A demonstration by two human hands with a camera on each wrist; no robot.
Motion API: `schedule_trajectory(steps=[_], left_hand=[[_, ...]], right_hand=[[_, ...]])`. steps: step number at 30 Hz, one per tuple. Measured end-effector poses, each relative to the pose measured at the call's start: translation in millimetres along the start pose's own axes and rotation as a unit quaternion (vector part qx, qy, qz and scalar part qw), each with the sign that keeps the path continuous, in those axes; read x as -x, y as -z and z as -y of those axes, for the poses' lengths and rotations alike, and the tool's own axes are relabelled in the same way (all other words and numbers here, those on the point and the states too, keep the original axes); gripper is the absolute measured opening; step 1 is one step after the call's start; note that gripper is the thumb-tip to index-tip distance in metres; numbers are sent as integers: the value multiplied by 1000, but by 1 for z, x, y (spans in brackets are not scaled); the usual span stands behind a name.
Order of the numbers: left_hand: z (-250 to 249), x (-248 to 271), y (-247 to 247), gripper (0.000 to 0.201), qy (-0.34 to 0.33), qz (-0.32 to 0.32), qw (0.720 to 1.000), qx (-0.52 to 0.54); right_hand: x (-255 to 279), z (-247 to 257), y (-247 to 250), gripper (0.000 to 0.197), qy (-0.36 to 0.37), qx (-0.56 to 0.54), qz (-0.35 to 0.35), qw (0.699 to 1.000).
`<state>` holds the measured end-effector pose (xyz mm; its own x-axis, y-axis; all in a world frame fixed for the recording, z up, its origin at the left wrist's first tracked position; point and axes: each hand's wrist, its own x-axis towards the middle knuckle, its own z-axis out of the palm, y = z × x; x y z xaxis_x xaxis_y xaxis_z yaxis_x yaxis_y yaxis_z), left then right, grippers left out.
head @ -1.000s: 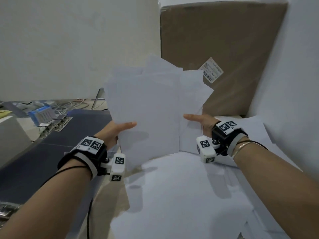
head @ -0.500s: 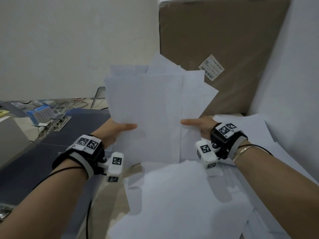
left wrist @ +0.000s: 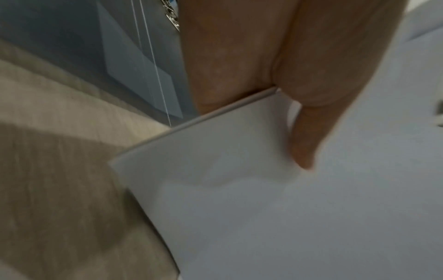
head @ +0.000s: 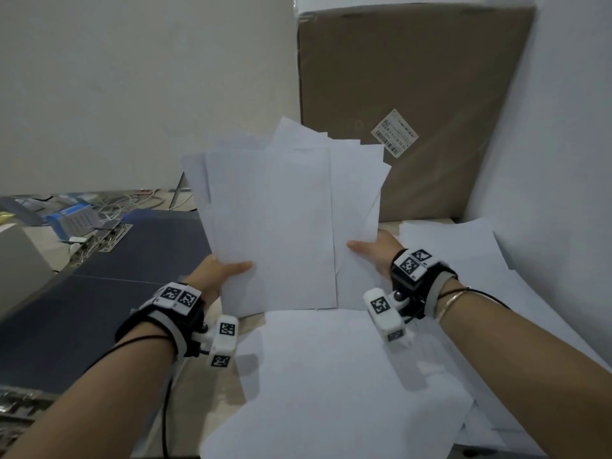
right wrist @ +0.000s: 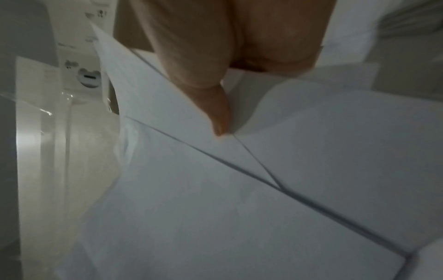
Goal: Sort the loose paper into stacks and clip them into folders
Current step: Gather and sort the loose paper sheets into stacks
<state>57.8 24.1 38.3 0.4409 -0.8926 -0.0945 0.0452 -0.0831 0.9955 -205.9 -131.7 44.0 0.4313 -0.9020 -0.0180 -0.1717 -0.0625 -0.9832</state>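
The held sheets (head: 271,226) are plain white paper, matt and smooth, like the loose sheets (head: 331,376) below. The box (head: 414,94) is dull brown cardboard. The bench (left wrist: 55,170) shows pale, matt wood grain.

No legible txt anywhere. Cardboard box (head: 414,104), up beyond the fingertips, has a white shipping label (head: 394,136) w/ barcode + print lines, too small to read. Wrist bands (head: 412,264) behind both hands carry b/w square marker codes, no letters. Blue box (head: 68,220) far left of the left-hand fingers: print blurred. Sheets (head: 275,226) pinched between thumbs & fingers look blank.
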Motion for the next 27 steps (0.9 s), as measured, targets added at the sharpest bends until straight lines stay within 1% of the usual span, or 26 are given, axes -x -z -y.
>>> schedule_trajectory(steps=[2,3,5,7,10,11,13,14,15,16,18,20,23,24,26,27], left_hand=[[0,-4,0,42,-1,-57,998,-11],[-4,-4,-1,41,-4,-77,997,-12],[-11,-4,-2,37,-10,-87,996,-8],[-18,1,0,34,-6,-80,997,1],[-19,13,5,38,4,-69,998,9],[-18,19,5,40,10,-64,998,16],[-11,30,4,43,25,-62,998,21],[-7,36,2,44,37,-59,997,18],[-3,42,0,45,52,-52,997,17],[0,48,-4,45,72,-42,996,22],[6,59,-9,42,107,-17,993,37],[11,71,-14,41,130,-7,990,47],[20,82,-16,40,145,6,988,53],[21,86,-18,39,151,7,987,51],[26,92,-20,38,162,13,985,57],[28,94,-21,38,162,13,985,59]], right_hand=[[-1,1,-4,32,9,42,-45,998],[0,4,-5,31,17,48,-57,997],[2,10,-1,27,42,30,-63,997],[6,18,8,27,60,23,-55,996],[22,26,24,23,38,62,-22,997],[29,25,29,20,32,82,-18,996],[43,23,35,5,31,132,-24,991],[49,21,37,12,39,159,-38,986],[53,18,39,23,44,191,-57,979],[56,13,40,29,45,220,-81,971],[65,9,42,28,52,249,-119,960],[74,3,46,31,54,245,-131,959],[86,-3,50,40,56,218,-164,960],[89,-4,52,36,59,202,-172,962],[93,-8,55,19,44,185,-185,964],[94,-11,56,20,34,183,-191,964]])
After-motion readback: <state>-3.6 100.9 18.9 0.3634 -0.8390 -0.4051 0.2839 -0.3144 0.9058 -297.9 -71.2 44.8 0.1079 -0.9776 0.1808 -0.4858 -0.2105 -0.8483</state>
